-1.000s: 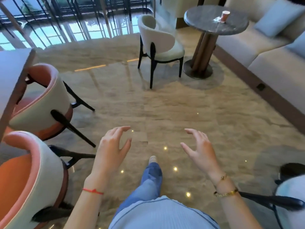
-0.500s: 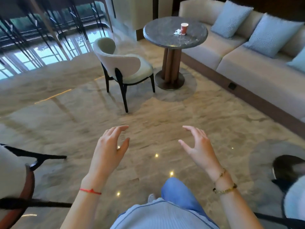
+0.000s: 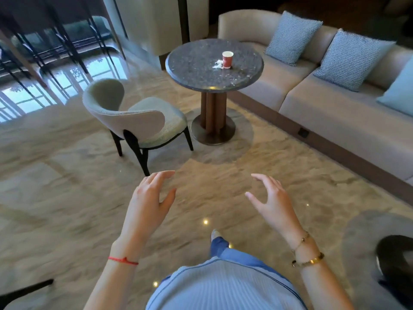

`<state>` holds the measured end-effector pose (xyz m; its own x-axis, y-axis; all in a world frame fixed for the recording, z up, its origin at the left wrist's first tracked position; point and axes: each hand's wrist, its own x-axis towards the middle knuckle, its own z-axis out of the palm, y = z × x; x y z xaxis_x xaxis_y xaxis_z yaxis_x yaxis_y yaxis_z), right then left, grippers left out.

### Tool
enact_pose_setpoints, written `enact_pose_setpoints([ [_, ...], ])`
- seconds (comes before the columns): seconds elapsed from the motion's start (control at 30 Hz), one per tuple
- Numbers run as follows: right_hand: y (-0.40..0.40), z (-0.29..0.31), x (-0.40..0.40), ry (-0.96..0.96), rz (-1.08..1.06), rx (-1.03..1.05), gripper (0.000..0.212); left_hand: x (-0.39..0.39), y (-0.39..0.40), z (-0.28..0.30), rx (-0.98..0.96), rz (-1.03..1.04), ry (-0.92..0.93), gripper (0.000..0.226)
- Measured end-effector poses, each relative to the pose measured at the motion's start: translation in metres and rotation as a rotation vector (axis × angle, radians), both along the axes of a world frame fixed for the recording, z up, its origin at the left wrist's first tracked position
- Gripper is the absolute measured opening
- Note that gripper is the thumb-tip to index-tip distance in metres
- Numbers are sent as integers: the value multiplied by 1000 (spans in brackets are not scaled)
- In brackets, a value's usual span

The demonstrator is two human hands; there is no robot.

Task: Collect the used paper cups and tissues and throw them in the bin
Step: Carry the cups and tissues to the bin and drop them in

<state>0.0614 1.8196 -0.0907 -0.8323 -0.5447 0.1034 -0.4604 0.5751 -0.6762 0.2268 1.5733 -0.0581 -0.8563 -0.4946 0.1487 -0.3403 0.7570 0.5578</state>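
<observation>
Both hands are out front, left hand (image 3: 149, 198) and right hand (image 3: 272, 202), each grip spread wide and empty, ready for the red paper cup (image 3: 227, 59) and crumpled white tissue (image 3: 218, 64) touching it near the far edge of the round dark speckled stone counter (image 3: 201, 70).

**Lounge floor, table, sofa and chair in view**

We see a round dark speckled table (image 3: 201, 70) on a brown pedestal with a round base. Just left of it stands a pale upholstered chair (image 3: 138, 117) on dark legs, its curved back turned toward us. Behind and to the right of the table, we follow a long beige sofa (image 3: 335, 108) carrying blue patterned cushions (image 3: 292, 36). Beneath all of this we have a glossy beige marble floor (image 3: 67, 198) with small points of reflected light. At the far left we catch dark railings (image 3: 44, 41) against bright glass.
</observation>
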Motion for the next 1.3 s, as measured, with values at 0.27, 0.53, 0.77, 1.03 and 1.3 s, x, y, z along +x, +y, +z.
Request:
enact_pose_setpoints([
  [0.27,-79,22,-179,10,26,-8,46,-174,-78,14,-8,-6,45,36],
  [0.53,-151,2,-302,-13,12,17,47,-303,-150,-3,-3,-37,33,38],
  [0.77,-226,-8,-433,-29,-64,11,45,-442,-241,-10,5,-44,25,36],
  [1.03,-319,3,-579,26,-133,-10,46,-602,-332,1,-19,-107,32,39],
  [1.3,-375,-18,-701,-44,-118,24,52,-735,-376,-28,3,-143,-37,43],
])
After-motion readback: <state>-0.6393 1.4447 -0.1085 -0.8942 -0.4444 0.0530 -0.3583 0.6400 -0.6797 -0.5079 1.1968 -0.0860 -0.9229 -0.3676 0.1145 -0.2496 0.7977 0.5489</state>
